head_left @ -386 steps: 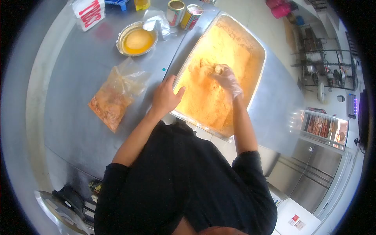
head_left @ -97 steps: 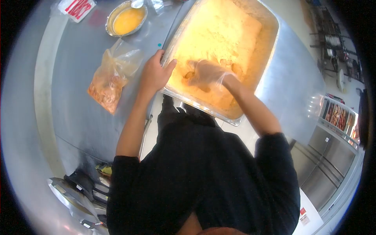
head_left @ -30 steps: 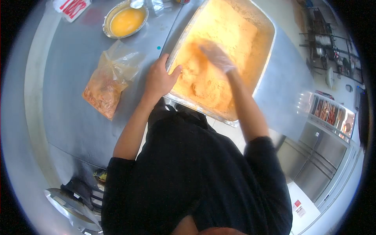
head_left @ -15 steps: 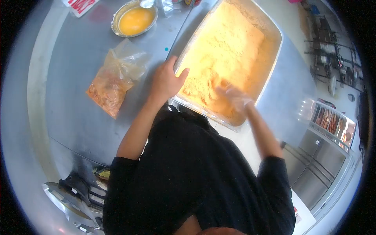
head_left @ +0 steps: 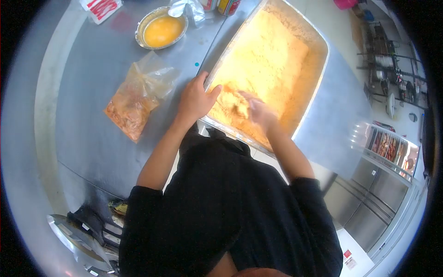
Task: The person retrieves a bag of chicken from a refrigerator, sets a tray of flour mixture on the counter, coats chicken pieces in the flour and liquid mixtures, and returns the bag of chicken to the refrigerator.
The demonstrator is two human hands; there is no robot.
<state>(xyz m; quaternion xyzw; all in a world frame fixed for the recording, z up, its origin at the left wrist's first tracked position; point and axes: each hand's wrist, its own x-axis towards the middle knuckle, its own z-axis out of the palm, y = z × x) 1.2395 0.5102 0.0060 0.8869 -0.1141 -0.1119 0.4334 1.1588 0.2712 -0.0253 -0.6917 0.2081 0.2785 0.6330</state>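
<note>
A large rectangular metal tub [head_left: 316,57] holds a bed of orange-yellow powder [head_left: 270,53], like seasoned flour. My left hand [head_left: 196,99] grips the tub's near left corner, its thumb over the rim and its fingers along the outer side. Inside the near part of the tub, my right hand [head_left: 262,113] is in the powder, blurred by motion. Beside its fingers the powder is heaped and clumpy around a lump [head_left: 240,110] that I cannot make out clearly. Whether that hand holds anything is not visible.
Left of the tub, a clear plastic bag [head_left: 131,108] of reddish, wet-looking food lies on the metal table [head_left: 87,138]. Behind it stand a metal bowl [head_left: 140,39] of yellow liquid, crumpled foil or plastic [head_left: 191,10] and cans [head_left: 228,6]. A red-and-white packet [head_left: 101,9] lies far left.
My right hand has moved left through the powder, closer to my left hand. My left hand keeps its hold on the tub's corner. The whole view has shifted slightly.
</note>
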